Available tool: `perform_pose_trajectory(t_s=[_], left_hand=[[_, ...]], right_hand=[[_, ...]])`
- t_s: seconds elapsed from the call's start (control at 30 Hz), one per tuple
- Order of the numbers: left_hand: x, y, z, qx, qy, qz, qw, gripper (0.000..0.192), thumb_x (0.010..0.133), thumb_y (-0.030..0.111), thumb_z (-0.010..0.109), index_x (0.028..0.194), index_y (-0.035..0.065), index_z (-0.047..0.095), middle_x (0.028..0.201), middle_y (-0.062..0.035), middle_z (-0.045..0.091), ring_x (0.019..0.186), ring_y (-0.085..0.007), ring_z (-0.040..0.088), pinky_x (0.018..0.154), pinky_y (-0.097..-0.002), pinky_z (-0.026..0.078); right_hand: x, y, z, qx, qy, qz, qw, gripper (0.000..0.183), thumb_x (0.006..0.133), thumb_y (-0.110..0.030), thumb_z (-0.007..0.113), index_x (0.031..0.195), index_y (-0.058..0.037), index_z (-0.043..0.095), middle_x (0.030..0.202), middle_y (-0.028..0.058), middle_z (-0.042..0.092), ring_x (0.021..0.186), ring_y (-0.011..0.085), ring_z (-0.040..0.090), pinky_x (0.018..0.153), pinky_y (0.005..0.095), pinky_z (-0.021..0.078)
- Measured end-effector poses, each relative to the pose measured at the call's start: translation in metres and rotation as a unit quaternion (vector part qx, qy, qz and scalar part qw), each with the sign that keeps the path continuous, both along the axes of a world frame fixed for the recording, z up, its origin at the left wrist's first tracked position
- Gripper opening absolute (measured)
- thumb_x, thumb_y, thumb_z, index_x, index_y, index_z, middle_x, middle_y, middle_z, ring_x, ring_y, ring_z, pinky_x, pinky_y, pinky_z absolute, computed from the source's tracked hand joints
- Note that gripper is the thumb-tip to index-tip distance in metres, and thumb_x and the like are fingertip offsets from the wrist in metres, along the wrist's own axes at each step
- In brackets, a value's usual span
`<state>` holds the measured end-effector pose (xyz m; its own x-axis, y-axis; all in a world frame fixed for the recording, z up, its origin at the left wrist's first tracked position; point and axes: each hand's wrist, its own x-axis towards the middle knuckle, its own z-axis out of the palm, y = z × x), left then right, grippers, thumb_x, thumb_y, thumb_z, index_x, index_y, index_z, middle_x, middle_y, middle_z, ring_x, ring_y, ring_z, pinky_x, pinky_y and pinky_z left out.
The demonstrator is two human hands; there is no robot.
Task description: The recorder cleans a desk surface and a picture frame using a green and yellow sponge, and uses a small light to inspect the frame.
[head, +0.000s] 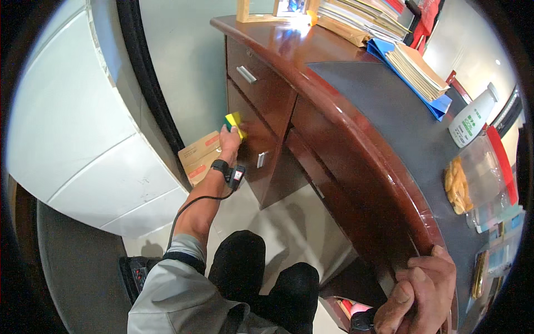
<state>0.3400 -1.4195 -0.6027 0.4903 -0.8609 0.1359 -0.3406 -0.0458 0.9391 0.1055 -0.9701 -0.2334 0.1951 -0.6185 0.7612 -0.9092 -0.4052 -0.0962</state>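
A yellow sponge with a green scouring side (236,123) is gripped in my left hand (229,141). My left arm stretches forward, and the sponge is at the lower drawer front (250,109) of a dark red wooden desk. A silver drawer handle (261,159) shows just below and to the right of that hand. At the lower right, my right hand (425,288) is at the desk's rounded front edge (388,175), its fingers curled. Whether it grips the edge or only rests on it is unclear.
A cardboard box (201,155) stands on the floor by the desk's left side. White panelling (96,137) curves along the left. The desktop bears stacked papers (363,21), a blue folder (438,106), a white bottle (473,117) and a red-lidded food container (479,175).
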Motion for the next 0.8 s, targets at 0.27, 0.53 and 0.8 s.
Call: perform_pose_trajectory(t_s=[0.27, 0.53, 0.8], left_hand=[[-0.031, -0.028, -0.037, 0.048, 0.093, -0.048, 0.993, 0.036, 0.096, 0.022, 0.055, 0.112, -0.0099, 0.058, 0.099, -0.0253, 0.069, 0.092, -0.0418, 0.068, 0.077, -0.0448, 0.051], [-0.06, -0.008, -0.001, 0.109, 0.103, -0.102, 0.983, 0.035, 0.095, 0.026, 0.059, 0.107, -0.0064, 0.061, 0.091, -0.023, 0.07, 0.082, -0.0389, 0.069, 0.066, -0.0449, 0.052], [-0.019, 0.076, 0.095, 0.024, -0.023, -0.156, 0.987, 0.067, 0.094, 0.041, 0.06, 0.141, -0.005, 0.048, 0.133, -0.0292, 0.058, 0.124, -0.0394, 0.056, 0.105, -0.0418, 0.041]], right_hand=[[0.002, -0.002, 0.001, 0.008, 0.013, -0.062, 0.998, 0.012, 0.088, -0.01, 0.068, 0.091, 0.0018, 0.07, 0.081, 0.0167, 0.068, 0.082, 0.0335, 0.067, 0.085, 0.0518, 0.0546], [-0.005, -0.005, -0.003, -0.015, 0.002, -0.047, 0.999, 0.012, 0.083, -0.005, 0.073, 0.091, 0.0016, 0.07, 0.079, 0.0145, 0.068, 0.075, 0.0328, 0.067, 0.079, 0.048, 0.0543], [-0.007, -0.004, -0.009, -0.03, 0.042, -0.036, 0.998, 0.015, 0.091, -0.013, 0.06, 0.094, 0.0023, 0.062, 0.073, 0.0143, 0.062, 0.071, 0.0282, 0.061, 0.084, 0.0509, 0.0519]])
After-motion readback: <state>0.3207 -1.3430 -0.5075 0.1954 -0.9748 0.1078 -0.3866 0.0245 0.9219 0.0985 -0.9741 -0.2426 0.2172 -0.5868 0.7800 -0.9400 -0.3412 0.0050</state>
